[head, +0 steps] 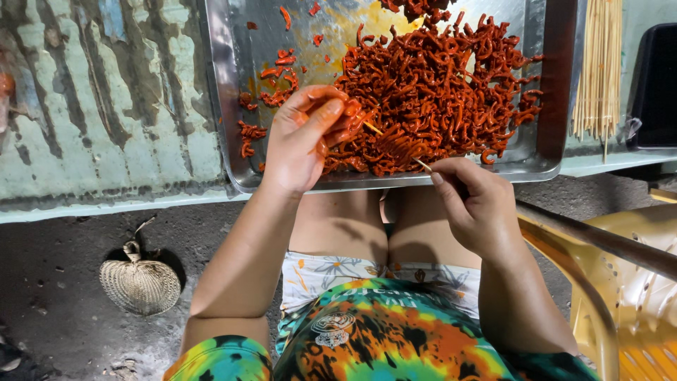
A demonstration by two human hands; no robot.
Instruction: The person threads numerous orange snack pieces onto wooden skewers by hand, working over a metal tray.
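A metal tray point(229, 106) rests on a worn green table and holds a big heap of red marinated meat strips point(437, 85). My left hand point(303, 137) pinches a few red strips at the tray's near edge and presses them onto a thin bamboo skewer point(395, 147). My right hand point(476, 204) grips the skewer's near end just below the tray rim. Several strips sit threaded on the skewer between my hands.
A bundle of bare bamboo skewers point(598, 67) lies on the table right of the tray, beside a black container point(656, 85). A woven hand fan point(139, 283) lies on the concrete floor at left. A yellow plastic chair point(627, 296) stands at my right.
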